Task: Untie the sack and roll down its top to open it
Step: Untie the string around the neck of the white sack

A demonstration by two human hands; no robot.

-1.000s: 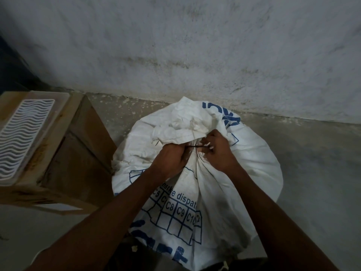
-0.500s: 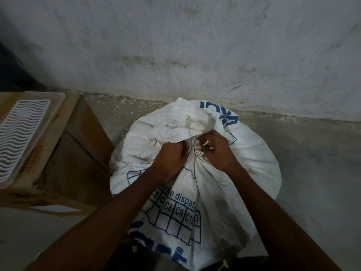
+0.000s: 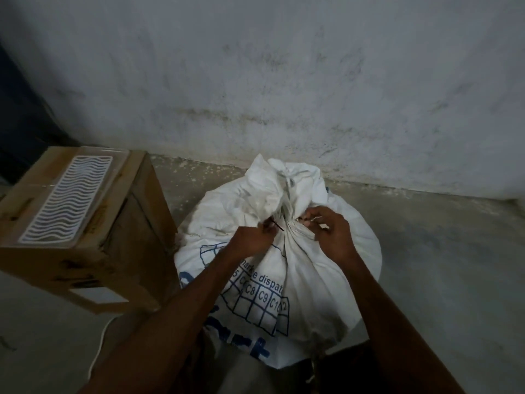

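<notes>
A full white woven sack [image 3: 318, 282] with blue print stands on the floor near the wall. Its top is bunched into a gathered neck, and the loose mouth [image 3: 281, 180] stands up above it. My left hand [image 3: 250, 243] pinches a thin dark tie [image 3: 277, 224] at the left side of the neck. My right hand [image 3: 331, 233] pinches the other end of the tie at the right side of the neck, fingers curled. The knot itself is too small to make out.
A cardboard box [image 3: 85, 251] stands left of the sack, with a white wavy-slotted plastic tray [image 3: 68, 200] on top. A stained wall [image 3: 284, 81] rises just behind the sack. Bare concrete floor [image 3: 440, 265] lies to the right. A thin white cord [image 3: 99, 345] runs on the floor.
My hands have moved apart at the neck, the left one drawing out the dark tie. The sack's mouth now stands upright, and the view has shifted so the sack sits further right.
</notes>
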